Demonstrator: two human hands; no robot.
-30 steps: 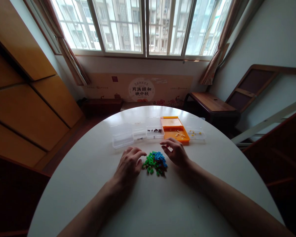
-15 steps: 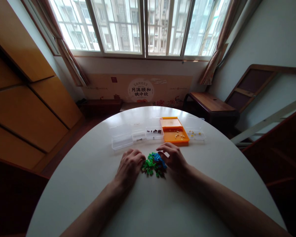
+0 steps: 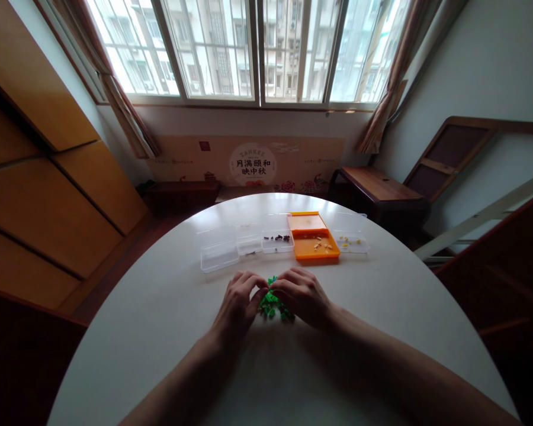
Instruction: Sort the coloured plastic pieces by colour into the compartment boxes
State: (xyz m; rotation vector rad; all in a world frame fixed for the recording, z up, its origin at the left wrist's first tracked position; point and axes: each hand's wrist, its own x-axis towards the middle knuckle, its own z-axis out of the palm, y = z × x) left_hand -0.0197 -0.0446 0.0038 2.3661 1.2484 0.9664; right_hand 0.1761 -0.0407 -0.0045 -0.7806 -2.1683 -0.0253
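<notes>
A small heap of green plastic building bricks (image 3: 272, 309) lies on the white table, with dark pieces at its lower edge. Only a speck of blue shows among them. Over the heap, my left hand (image 3: 240, 300) has thumb and fingertips drawn together. My right hand (image 3: 305, 296) meets it from the other side, its fingers bent and pressed together, covering the right part of the heap. The fingertips of both hands almost touch. Whatever sits between them is too small or hidden to make out.
Beyond the hands stands an open orange box (image 3: 316, 260) with pale pieces. Beside it are clear boxes: one with dark pieces (image 3: 279, 238), one with yellow pieces (image 3: 350, 241), and two more (image 3: 220, 257) to the left. The round table (image 3: 151, 319) curves away on both sides.
My right hand has come left and down over the heap, hiding the blue bricks. The fingertips of my left hand have moved right to meet it. Both hands have closed together.
</notes>
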